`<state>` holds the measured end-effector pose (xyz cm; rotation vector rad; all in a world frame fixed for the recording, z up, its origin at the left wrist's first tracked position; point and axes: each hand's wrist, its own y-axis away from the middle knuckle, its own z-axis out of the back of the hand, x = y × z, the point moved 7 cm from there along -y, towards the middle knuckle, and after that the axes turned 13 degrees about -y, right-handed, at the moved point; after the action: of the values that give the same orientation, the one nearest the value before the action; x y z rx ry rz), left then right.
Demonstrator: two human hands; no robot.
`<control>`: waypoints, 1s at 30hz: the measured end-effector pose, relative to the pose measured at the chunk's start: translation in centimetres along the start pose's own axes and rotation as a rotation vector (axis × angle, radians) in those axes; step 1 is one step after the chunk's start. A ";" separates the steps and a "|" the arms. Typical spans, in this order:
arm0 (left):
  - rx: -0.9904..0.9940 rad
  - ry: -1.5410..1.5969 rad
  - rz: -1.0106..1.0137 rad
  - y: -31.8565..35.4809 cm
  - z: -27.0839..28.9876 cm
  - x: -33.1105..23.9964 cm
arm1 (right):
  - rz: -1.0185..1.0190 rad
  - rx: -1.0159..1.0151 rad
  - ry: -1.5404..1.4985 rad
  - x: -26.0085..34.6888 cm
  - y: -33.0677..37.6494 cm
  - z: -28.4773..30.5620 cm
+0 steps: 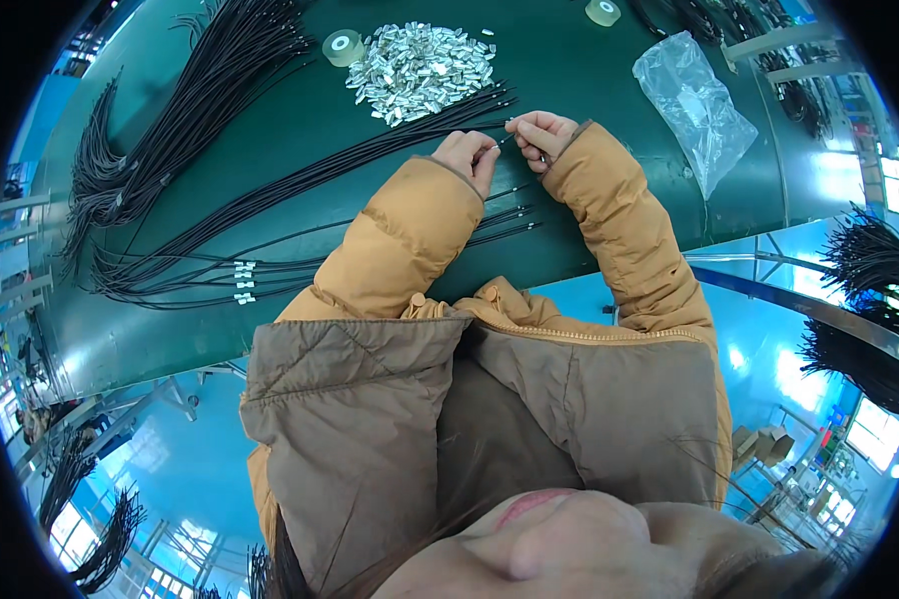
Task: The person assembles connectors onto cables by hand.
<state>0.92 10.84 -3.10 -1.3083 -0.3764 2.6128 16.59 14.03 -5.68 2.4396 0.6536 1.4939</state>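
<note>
Over the green table, my left hand point(469, 158) and my right hand point(543, 138) are close together, both with fingers pinched. A thin dark cable end point(506, 140) shows between them, at my right fingertips. Something small and pale sits at my left fingertips, too small to name. Just beyond my hands lies a long bundle of black cables point(300, 180), its ends reaching toward my fingers. Nearer to me, several black cables with white tags point(245, 284) run under my left sleeve; their tips come out at its right. A heap of small silvery pieces point(425, 72) lies past my hands.
A thick bundle of black cables point(210, 90) covers the far left of the green table point(569, 60). One tape roll point(343, 47) touches the silvery heap, and another tape roll point(602, 11) is at the far edge. A clear plastic bag point(694, 110) lies right of my arm.
</note>
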 end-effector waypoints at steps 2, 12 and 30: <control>0.021 -0.045 -0.025 -0.1 0.1 -0.6 | 0.018 -0.013 0.059 0.2 0.0 0.2; -0.018 -0.194 -0.069 0.2 1.0 -1.4 | 0.155 -0.136 0.664 2.3 0.5 -0.9; -0.025 -0.008 0.027 0.1 -0.2 -0.9 | 0.007 -0.073 0.119 0.0 1.0 -1.0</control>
<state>1.61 10.49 -2.55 -1.3201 -0.3970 2.6450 15.95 13.11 -4.79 2.3159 0.6027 1.6459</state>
